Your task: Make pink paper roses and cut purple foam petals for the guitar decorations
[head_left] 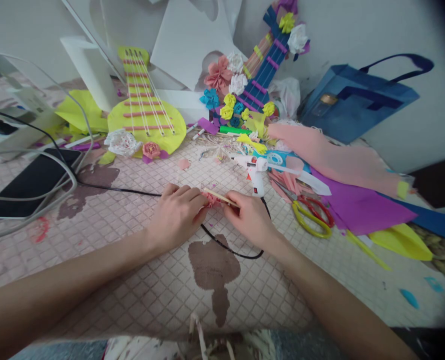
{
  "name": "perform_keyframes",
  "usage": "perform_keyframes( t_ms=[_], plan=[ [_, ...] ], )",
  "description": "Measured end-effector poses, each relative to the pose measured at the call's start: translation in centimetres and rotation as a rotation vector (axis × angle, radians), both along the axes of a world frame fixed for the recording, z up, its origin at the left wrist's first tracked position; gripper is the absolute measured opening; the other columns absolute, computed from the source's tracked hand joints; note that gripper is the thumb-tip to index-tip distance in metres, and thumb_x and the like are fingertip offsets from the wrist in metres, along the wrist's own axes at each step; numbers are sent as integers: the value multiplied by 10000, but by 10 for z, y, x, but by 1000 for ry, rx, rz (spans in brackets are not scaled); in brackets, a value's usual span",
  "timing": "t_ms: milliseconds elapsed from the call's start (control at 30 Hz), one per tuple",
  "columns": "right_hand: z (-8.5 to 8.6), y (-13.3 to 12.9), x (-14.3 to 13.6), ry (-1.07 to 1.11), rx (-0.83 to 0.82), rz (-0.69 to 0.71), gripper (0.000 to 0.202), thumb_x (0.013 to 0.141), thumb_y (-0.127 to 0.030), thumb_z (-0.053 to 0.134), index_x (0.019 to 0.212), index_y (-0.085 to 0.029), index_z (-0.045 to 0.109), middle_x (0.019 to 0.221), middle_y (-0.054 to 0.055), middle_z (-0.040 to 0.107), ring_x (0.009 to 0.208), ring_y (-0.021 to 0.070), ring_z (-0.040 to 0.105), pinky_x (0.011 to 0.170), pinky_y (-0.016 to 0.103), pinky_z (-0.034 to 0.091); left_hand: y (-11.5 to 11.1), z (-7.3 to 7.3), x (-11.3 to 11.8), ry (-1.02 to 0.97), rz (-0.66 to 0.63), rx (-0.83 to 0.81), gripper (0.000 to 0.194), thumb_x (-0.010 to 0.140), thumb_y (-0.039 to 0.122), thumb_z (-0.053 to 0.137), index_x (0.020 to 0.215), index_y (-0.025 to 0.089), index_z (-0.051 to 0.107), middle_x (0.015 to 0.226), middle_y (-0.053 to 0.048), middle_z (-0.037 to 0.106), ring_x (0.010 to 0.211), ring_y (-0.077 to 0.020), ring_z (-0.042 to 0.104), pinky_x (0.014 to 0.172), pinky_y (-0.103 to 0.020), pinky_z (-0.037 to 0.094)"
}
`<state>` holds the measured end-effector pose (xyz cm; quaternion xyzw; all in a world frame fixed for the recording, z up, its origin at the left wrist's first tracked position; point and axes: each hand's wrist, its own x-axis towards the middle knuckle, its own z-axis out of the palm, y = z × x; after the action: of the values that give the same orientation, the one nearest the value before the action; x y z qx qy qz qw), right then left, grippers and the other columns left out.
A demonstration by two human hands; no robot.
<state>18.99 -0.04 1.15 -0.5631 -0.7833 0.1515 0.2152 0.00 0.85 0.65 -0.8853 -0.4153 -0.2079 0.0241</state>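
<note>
Near the middle of the table, my left hand [179, 212] has its fingers closed on a small crumpled pink paper piece [211, 200]. My right hand [249, 217] pinches a thin light wooden stick [219, 195], whose far end lies over the pink paper, touching or nearly touching it. The two hands are a short way apart with the paper between them. Just beyond my right hand stands a white glue gun [257, 175]; a black cord [230, 248] loops below the hands.
Yellow-handled scissors [312, 220], red-handled scissors [320, 209] and purple paper [357, 202] lie right. A yellow paper guitar [147, 115] and a blue flowered one [262, 75] lean at the back, a blue bag [353, 105] beside them. At left is a dark tablet [30, 185] under cables.
</note>
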Motion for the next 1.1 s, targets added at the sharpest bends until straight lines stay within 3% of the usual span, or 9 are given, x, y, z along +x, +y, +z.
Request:
perform_keyframes(
  t_ms=[900,1100],
  plan=[
    [1,-1,1,-19,17,5,127,815,-187,494,690,-199,513,551,-39,464,510,110,406,525,245,247,0,2,1,-6,-11,5,189,903,307,531,790,177,609,782,-42,671,771,-211,612,700,-364,360],
    [0,-1,0,-16,23,3,148,823,-200,496,674,-201,494,540,-46,440,496,105,380,519,246,238,-1,3,1,3,1,16,182,913,248,496,782,178,602,760,-35,659,759,-206,607,701,-366,359]
  ],
)
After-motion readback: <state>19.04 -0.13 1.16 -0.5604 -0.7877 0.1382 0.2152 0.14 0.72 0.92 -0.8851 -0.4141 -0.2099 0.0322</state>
